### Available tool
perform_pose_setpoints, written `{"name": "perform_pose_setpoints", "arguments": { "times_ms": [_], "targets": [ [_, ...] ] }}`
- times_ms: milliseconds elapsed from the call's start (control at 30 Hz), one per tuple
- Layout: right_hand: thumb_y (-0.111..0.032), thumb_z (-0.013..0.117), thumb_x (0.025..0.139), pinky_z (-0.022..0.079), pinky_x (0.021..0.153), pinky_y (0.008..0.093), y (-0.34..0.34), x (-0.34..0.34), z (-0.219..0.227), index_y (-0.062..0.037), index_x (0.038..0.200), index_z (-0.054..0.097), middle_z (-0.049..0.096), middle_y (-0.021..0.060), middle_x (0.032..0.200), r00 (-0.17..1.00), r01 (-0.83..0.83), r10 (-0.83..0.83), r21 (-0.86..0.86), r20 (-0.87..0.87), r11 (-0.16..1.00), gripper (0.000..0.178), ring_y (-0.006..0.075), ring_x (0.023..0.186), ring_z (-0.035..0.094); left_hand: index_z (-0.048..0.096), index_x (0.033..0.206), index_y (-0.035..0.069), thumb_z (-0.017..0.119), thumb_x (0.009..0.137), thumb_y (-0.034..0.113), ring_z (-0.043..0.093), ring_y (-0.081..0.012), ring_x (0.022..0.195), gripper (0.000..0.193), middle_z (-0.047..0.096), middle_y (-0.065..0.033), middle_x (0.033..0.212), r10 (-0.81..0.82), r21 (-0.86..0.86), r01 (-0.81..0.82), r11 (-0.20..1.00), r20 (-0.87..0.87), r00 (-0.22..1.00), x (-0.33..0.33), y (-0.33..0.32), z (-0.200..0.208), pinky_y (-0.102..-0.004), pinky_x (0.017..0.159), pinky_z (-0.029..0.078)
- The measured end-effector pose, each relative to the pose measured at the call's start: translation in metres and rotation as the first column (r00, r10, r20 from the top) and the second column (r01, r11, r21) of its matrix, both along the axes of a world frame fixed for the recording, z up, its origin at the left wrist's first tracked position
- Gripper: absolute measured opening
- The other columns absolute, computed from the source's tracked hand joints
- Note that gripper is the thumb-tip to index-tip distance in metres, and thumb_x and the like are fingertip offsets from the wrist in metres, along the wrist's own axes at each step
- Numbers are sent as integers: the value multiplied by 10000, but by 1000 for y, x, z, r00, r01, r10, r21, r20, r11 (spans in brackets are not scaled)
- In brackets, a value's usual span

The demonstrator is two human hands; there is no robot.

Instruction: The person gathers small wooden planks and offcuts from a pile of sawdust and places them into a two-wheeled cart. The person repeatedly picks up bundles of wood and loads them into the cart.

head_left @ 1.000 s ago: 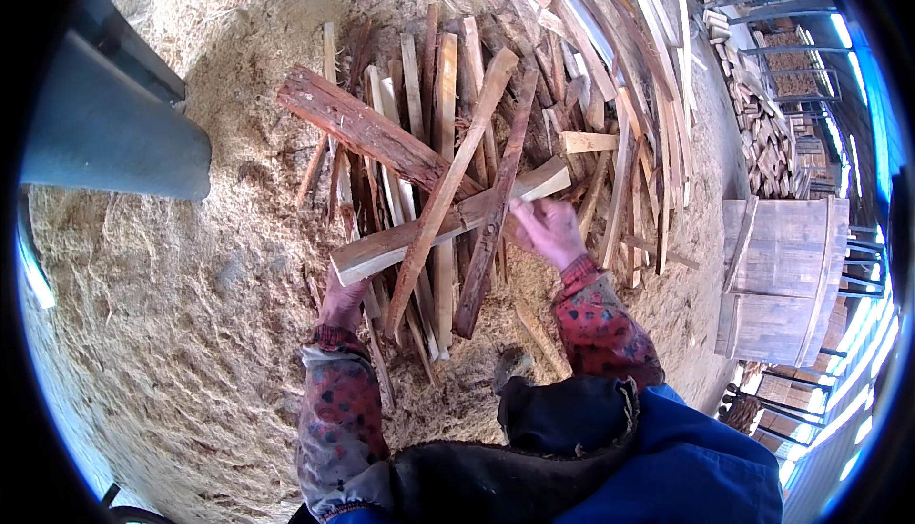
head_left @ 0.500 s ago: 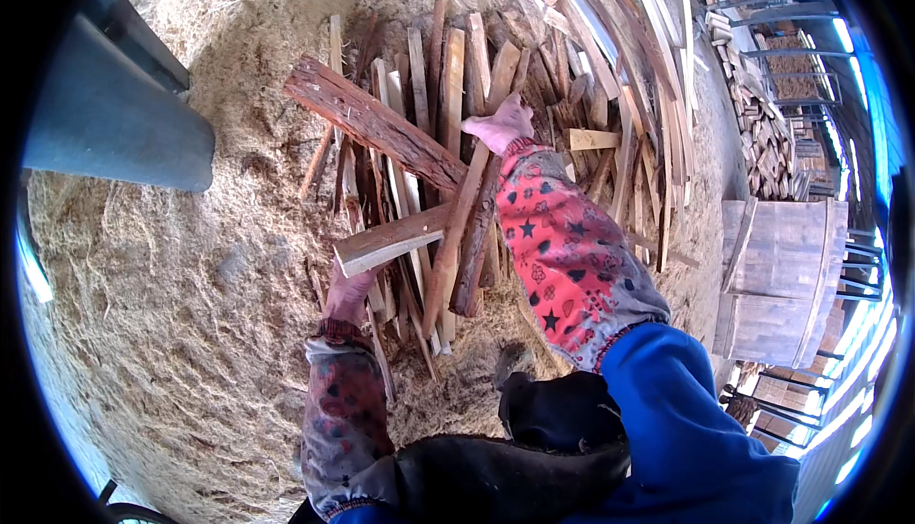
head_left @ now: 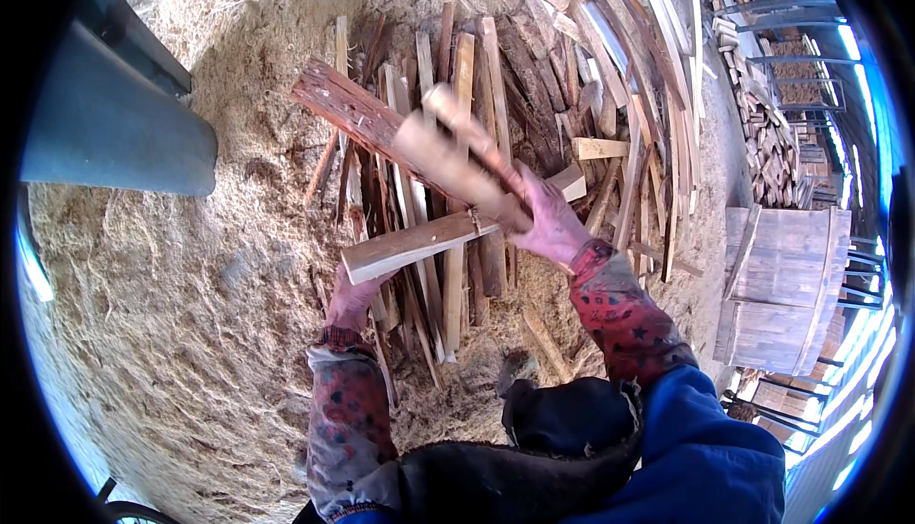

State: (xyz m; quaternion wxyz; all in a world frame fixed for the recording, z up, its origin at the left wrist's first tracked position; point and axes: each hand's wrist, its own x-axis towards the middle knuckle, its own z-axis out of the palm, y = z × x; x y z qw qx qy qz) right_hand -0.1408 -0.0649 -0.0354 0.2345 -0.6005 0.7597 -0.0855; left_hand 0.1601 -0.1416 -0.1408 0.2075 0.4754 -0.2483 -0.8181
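My left hand (head_left: 351, 297) is closed round the near left end of a pale, squared wood plank (head_left: 410, 246), with its fingers mostly hidden below. The plank slants up to the right over a heap of wood strips (head_left: 453, 295). In my right hand (head_left: 555, 221) are wood strips (head_left: 462, 167), smeared by motion, that point up and left across the plank; how many I cannot tell. Beneath their far ends lies a thick reddish slab with bark (head_left: 348, 110).
Long boards (head_left: 658, 67) curve along the heap's right side. Sawdust (head_left: 181, 333) covers the ground on the left. A grey metal leg (head_left: 124, 114) stands at upper left. Stacked wood pieces (head_left: 767, 148) and a large wooden panel (head_left: 786, 286) are on the right.
My right hand has drawn back toward me and a little right, swinging wood strips up off the heap. My left hand stays almost in place with the plank.
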Motion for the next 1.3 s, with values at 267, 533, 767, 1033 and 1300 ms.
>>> {"name": "perform_pose_setpoints", "arguments": {
  "times_ms": [267,533,767,1033,1300],
  "targets": [
    [-180,776,601,397,859,458,8,6,3,-11,996,441,492,175,962,965,-173,159,-49,-208,984,545,364,945,503,536,1193,3,759,728,63,598,-202,1005,520,637,-116,1081,36,-108,-26,994,87,996,-11,3,22,-322,914,468],
    [-369,727,750,524,762,466,20,37,14,-3,1102,389,531,209,1003,825,288,-226,-40,518,957,610,323,922,599,509,1204,11,786,726,133,622,-212,941,566,638,-107,1049,-92,60,91,994,7,996,-11,-4,31,-353,836,507],
    [-551,606,807,474,907,447,25,5,13,10,1353,363,426,243,1264,947,317,-321,179,-10,931,819,344,1100,514,490,1225,16,821,703,195,586,-197,1001,644,610,-87,1103,-49,15,48,999,97,994,1,-1,13,-325,908,447],
    [-633,739,598,374,1025,409,89,-114,-45,105,1408,133,322,364,1358,688,723,-669,191,-281,664,1252,424,1234,417,215,1413,-9,868,631,331,457,-270,1207,1074,494,-178,1288,-132,76,114,991,304,944,-7,-1,21,-401,1035,323],
    [-459,758,626,409,987,384,101,-133,-61,83,1425,78,382,356,1313,707,707,-677,189,-202,682,1181,393,1197,460,127,1438,-3,873,616,358,416,-292,1249,1166,450,-204,1330,-143,80,125,989,295,945,-4,-3,16,-420,1054,294]
  ]
}}
